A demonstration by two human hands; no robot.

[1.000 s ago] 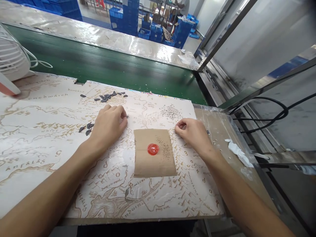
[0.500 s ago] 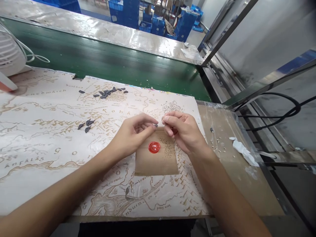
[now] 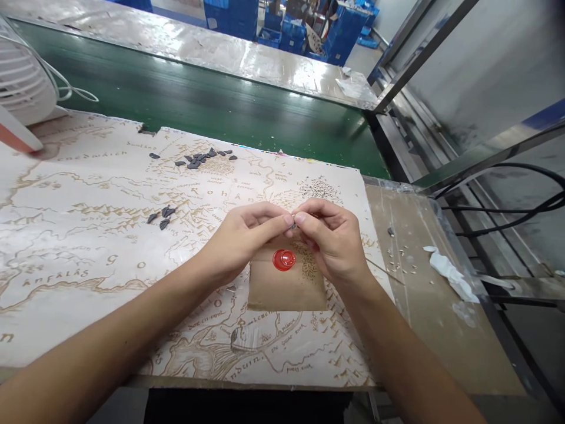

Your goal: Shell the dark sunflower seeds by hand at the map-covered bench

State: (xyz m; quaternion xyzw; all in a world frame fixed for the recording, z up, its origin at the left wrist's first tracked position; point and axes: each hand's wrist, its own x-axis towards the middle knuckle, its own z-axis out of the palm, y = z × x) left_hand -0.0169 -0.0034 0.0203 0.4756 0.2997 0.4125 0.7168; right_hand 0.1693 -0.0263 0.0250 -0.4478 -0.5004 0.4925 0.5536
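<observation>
Head view, looking forward and down on a workbench. The left hand and the right hand meet at the fingertips, each closed narrowly in a pinch on a small grey piece (too small here to make out its shape), held just above the top edge of a kraft paper sheet. Gripping from both sides appears to suit so small an item, with each hand steadying the other. The forearms reach in from the lower corners, keeping the palms clear of the sheet below. A red disc lies on the sheet directly beneath the hands, just beside a patch of dark specks. The sheet rests on a map-printed board, which also carries a cluster of dark grey flakes left of the hands and a second cluster near its far edge; lying apart from the kraft paper, both seem set out within easy reach. To the right, a worn bench top bears scattered pale seeds and crumpled white tape. Beyond lie a green conveyor belt, a white fan and stacked blue crates.
</observation>
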